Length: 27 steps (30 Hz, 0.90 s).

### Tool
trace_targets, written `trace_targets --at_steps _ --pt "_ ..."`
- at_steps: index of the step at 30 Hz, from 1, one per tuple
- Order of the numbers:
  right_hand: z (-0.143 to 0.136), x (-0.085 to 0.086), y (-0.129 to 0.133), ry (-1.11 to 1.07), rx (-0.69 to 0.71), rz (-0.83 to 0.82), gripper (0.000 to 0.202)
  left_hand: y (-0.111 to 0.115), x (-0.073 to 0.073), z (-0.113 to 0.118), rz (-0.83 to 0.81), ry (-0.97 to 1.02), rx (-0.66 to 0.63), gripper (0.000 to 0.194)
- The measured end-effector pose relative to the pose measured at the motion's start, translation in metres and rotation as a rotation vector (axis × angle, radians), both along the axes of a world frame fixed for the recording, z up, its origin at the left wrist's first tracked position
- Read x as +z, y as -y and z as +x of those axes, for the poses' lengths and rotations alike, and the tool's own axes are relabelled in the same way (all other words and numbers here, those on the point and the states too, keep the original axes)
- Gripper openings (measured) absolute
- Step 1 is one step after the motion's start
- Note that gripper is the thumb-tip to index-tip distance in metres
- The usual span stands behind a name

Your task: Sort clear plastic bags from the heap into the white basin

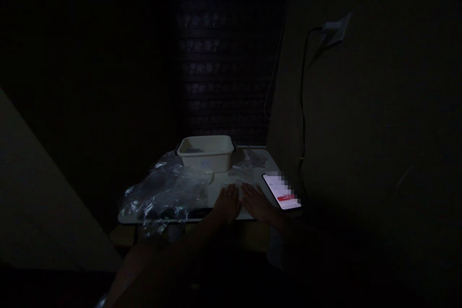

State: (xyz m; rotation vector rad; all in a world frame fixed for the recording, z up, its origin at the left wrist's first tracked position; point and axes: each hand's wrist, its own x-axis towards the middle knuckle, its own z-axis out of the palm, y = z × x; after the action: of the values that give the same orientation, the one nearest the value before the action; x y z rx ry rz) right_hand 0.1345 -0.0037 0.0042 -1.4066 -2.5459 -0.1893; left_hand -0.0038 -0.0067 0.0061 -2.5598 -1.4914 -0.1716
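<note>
Both my hands lie side by side near the front edge of a small white table [224, 181]. My left hand [228, 201] rests palm down, fingers stretched forward. Close beside it, my right hand [254, 200] is flat too, its fingers pointing forward and left. Beneath and just ahead of the fingertips is a thin clear plastic bag [234, 185], hard to make out in the dim light. A large heap of clear plastic bags [166, 185] covers the table's left side and hangs over the front edge.
A white plastic basin [205, 161] with dark handles stands at the back, something dark inside. More clear plastic [249, 161] lies right of it. A lit phone [281, 192] lies at the right edge. A black cable [303, 106] hangs from a wall outlet [335, 29].
</note>
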Motion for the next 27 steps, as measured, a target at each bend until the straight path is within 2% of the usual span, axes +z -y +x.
trace_targets --at_steps 4,11,18,20,23,25,27 --pt "0.002 -0.007 0.000 0.002 -0.031 -0.041 0.051 -0.001 -0.009 -0.004 0.000 -0.003 0.034 0.052" --pt "0.012 -0.002 0.002 0.007 -0.106 -0.058 0.054 0.002 -0.001 -0.013 -0.023 -0.009 0.089 0.059" --pt "0.020 0.001 0.004 0.004 -0.132 -0.049 0.054 -0.001 -0.005 -0.018 -0.011 -0.020 0.131 0.058" --pt "0.023 0.004 0.002 0.011 -0.124 -0.033 0.051 -0.002 -0.002 -0.021 -0.015 -0.021 0.147 0.056" --pt "0.028 0.017 -0.002 0.017 -0.134 -0.006 0.042 0.000 0.012 -0.021 0.031 -0.012 0.190 0.053" --pt "0.032 0.026 -0.005 0.007 -0.161 0.008 0.038 0.003 0.023 -0.017 0.098 -0.012 0.116 0.048" --pt "0.034 0.033 -0.008 -0.014 -0.194 0.025 0.037 0.008 0.031 -0.011 0.094 -0.049 -0.069 0.039"
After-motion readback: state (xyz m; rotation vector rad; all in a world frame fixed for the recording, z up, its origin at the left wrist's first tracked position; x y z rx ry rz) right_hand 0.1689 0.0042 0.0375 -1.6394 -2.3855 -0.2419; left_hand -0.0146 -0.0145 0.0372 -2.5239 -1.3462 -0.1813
